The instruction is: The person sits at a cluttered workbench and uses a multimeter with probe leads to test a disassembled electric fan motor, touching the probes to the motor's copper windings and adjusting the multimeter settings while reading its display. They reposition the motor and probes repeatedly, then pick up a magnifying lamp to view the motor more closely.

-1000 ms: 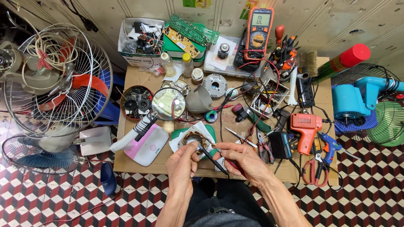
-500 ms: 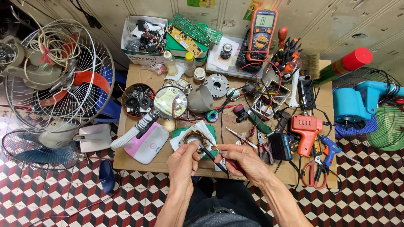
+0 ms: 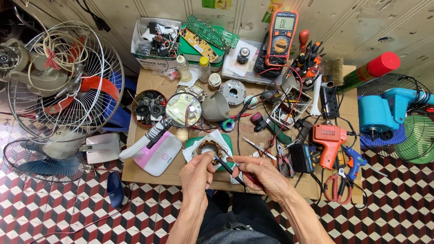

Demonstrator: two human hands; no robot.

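My left hand (image 3: 197,172) pinches a thin wire lead at the near edge of a copper-wound motor stator (image 3: 209,148), which lies on white paper over a green lid. My right hand (image 3: 257,173) grips a slim dark soldering iron (image 3: 227,166) like a pen, its tip pointing up-left toward the stator, close to my left fingers. Both hands hover over the near edge of the cardboard-covered workbench (image 3: 149,178).
A magnifier lamp (image 3: 182,110) on a pink-white base stands left of the stator. An orange soldering gun (image 3: 332,139), glue gun, pliers and scissors (image 3: 337,187) lie to the right. A multimeter (image 3: 280,37), parts boxes and bottles line the back. Fan cages (image 3: 58,81) stand at left, a blue motor (image 3: 384,110) at right.
Both hands have stayed over the stator with small shifts; the view has tilted slightly.
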